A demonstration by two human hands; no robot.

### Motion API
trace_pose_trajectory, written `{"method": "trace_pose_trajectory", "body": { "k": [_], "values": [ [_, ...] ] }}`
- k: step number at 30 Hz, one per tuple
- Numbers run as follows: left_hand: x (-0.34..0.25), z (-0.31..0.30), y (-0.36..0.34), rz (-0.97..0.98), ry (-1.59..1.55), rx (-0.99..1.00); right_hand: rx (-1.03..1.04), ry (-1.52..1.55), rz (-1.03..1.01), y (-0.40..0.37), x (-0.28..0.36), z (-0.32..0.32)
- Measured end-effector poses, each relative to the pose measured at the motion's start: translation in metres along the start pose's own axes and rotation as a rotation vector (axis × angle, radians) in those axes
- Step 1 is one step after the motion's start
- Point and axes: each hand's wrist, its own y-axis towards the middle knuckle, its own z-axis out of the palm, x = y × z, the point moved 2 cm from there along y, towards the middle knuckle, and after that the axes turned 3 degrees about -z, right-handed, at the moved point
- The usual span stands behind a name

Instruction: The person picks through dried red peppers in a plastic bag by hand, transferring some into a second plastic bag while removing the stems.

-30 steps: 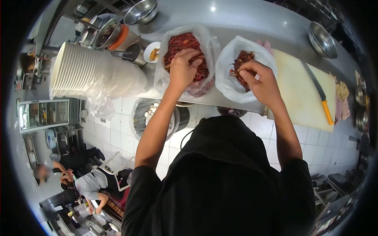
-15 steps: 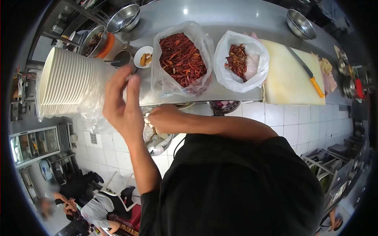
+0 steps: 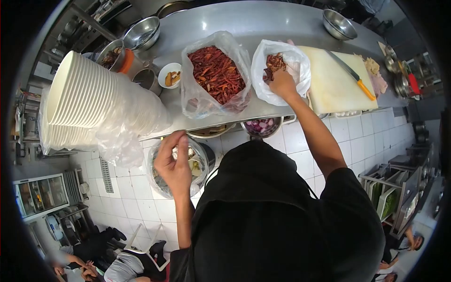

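My right hand (image 3: 283, 84) reaches into a white plastic bag (image 3: 300, 89) on the counter. Its fingers are closed on dried chilies (image 3: 276, 61); the fingertips are partly hidden among them. My left hand (image 3: 172, 162) is raised near the counter's front edge, above a lined bin (image 3: 157, 181) holding scraps. Thumb and fingers are drawn together there, and whatever is between them cannot be made out. A larger clear bag (image 3: 217, 75) full of dried red chilies stands between a small white bowl (image 3: 163, 75) with yellowish pieces and the white bag.
Stacked white tubs (image 3: 84, 91) in plastic stand at the left. A cutting board (image 3: 324, 89) carries a knife (image 3: 352, 75) with a yellow handle. Metal bowls (image 3: 339, 24) sit toward the back. Below the counter edge is a pot of purple onion pieces (image 3: 262, 126). People sit at lower left.
My right hand has moved from beside the left hand above the bin into the white bag. My left hand has come down, its fingers now closer together. The view has shifted slightly.
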Motion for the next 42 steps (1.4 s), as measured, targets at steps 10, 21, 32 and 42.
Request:
{"method": "trace_pose_trajectory", "body": {
  "k": [10,21,32,42],
  "values": [
    [-0.026,0.061,0.010,0.263,0.083,0.275,-0.099,0.052,-0.096,-0.032,-0.014,-0.048],
    [-0.051,0.189,0.036,0.743,0.149,0.397,0.301,0.640,-0.323,-0.077,0.043,-0.166],
    [-0.051,0.239,0.041,0.595,0.236,0.314,0.262,0.832,-0.567,-0.031,-0.003,-0.161],
    [-0.023,0.250,0.039,-0.382,-0.480,0.525,0.357,1.132,-0.555,-0.016,-0.013,-0.136]
  ]
}}
